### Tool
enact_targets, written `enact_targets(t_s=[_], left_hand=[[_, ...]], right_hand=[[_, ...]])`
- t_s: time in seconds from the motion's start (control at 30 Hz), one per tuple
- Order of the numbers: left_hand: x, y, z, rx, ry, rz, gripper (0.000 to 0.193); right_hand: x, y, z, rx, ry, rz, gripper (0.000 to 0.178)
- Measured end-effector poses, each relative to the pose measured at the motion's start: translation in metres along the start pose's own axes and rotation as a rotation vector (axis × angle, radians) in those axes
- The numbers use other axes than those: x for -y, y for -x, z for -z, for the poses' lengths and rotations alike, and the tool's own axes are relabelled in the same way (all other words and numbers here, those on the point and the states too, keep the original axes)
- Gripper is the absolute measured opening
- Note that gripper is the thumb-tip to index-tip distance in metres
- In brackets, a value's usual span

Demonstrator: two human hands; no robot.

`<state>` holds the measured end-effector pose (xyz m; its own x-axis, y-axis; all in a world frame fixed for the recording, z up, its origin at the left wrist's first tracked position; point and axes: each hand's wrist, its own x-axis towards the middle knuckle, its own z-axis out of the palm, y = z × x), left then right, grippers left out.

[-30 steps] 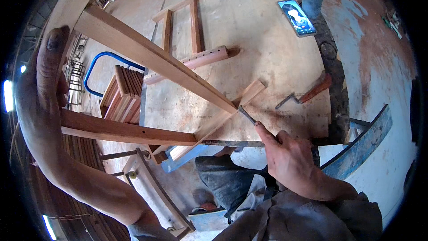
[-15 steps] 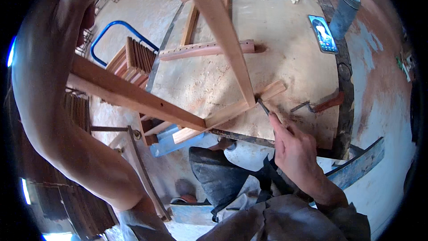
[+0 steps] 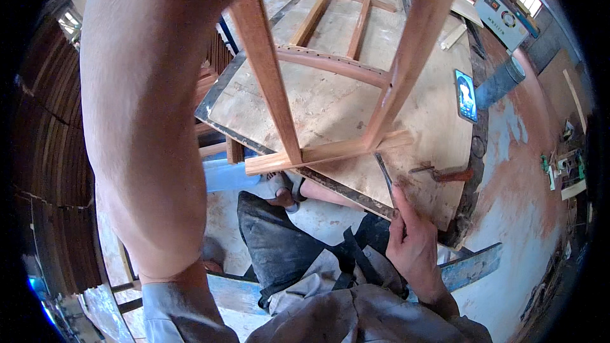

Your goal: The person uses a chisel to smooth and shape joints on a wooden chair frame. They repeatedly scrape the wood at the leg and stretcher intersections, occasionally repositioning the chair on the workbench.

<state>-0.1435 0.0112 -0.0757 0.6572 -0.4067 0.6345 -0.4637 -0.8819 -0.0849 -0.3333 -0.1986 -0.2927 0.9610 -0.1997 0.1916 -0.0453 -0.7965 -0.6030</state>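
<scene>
My right hand (image 3: 413, 235) is closed round a slim dark metal tool (image 3: 385, 173), with the index finger stretched along its shaft. The tool's tip is close to the joint where the right wooden upright (image 3: 414, 44) meets a pale wooden rail (image 3: 337, 152). That rail lies along the table's near edge, its left end sticking out past it. A left wooden upright (image 3: 265, 76) also rises from the rail. My bare left arm (image 3: 149, 108) reaches up across the left side; its hand is out of the picture. A red-brown handled tool (image 3: 452, 175) lies right of the joint.
Another wooden frame (image 3: 330, 71) with a row of holes in its rail lies farther back on the worktable (image 3: 254, 111). A phone (image 3: 466, 96) and a grey cylinder (image 3: 502, 82) are at the right edge. Stacked boards (image 3: 60, 171) stand at left; a machine (image 3: 502, 16) is behind.
The two uprights have swung from leaning left to standing more upright. My left arm has moved inward. The right hand and its tool have drawn slightly back from the joint. The view has shifted.
</scene>
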Motion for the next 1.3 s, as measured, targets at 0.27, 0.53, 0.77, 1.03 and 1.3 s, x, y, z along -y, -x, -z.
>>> enact_targets(t_s=[0.27, 0.53, 0.77, 1.03, 1.3], left_hand=[[0.002, 0.008, 0.000, -0.014, 0.025, 0.005, 0.039], [0.002, 0.000, -0.003, -0.025, 0.031, 0.001, 0.047], [0.001, -0.007, 0.004, -0.041, -0.007, 0.005, 0.054], [-0.017, -0.024, -0.002, -0.031, -0.010, -0.013, 0.064], [-0.043, -0.056, 0.003, 0.010, -0.042, -0.005, 0.074]], right_hand=[[0.006, -0.009, -0.021, 0.052, 0.077, -0.019, 0.056], [0.001, -0.020, -0.026, -0.001, 0.059, -0.006, 0.050], [0.013, -0.029, -0.036, -0.078, 0.157, 0.049, 0.052], [0.001, -0.042, -0.048, -0.118, 0.052, 0.041, 0.050], [0.004, -0.047, -0.041, 0.017, 0.036, -0.062, 0.048]])
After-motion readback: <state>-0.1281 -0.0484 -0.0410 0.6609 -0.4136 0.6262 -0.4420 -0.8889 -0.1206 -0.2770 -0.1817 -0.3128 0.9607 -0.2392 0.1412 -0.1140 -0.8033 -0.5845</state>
